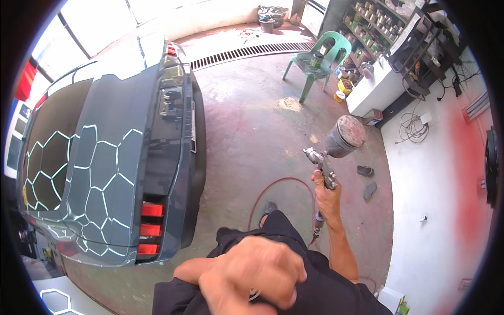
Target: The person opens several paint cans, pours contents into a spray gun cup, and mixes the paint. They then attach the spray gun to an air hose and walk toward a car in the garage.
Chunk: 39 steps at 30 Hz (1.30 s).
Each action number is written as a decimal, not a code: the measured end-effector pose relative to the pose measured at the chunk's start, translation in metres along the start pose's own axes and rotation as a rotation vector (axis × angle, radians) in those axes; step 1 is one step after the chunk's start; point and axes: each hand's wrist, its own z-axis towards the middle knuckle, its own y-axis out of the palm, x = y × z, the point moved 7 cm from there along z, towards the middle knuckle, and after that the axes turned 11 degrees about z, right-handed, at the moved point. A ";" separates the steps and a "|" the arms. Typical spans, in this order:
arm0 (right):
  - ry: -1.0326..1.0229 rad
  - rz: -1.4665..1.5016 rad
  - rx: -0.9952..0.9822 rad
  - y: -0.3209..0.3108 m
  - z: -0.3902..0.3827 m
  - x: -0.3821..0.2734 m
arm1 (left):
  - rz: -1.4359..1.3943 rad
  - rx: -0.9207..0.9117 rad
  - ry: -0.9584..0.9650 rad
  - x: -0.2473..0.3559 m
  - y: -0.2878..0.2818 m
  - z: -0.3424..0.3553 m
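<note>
My right hand [328, 199] is wrapped around the grip of a metal paint spray gun [321, 160], held out to the right above the floor. On top of the gun sits a stained, tilted paint cup [344, 137] with a lid. A red air hose [283, 179] connects below the grip and loops over the floor. Close in front of my chest is my left hand [257, 270], blurred, with its fingers curled inward. A small pale curved edge shows below those fingers; what they hold, if anything, is hidden.
To the left stands a dark grey car [110, 173], its glossy surface showing white hexagon lines. A green plastic chair [319, 58] carrying dark containers stands ahead, near loaded shelves [375, 21]. A floor drain grate [247, 54] crosses behind. Slippers [367, 170] lie by the white wall [430, 178].
</note>
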 end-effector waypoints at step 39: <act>0.068 0.034 -0.112 0.398 0.932 0.036 | 0.494 -0.089 -0.899 -0.726 -0.596 0.475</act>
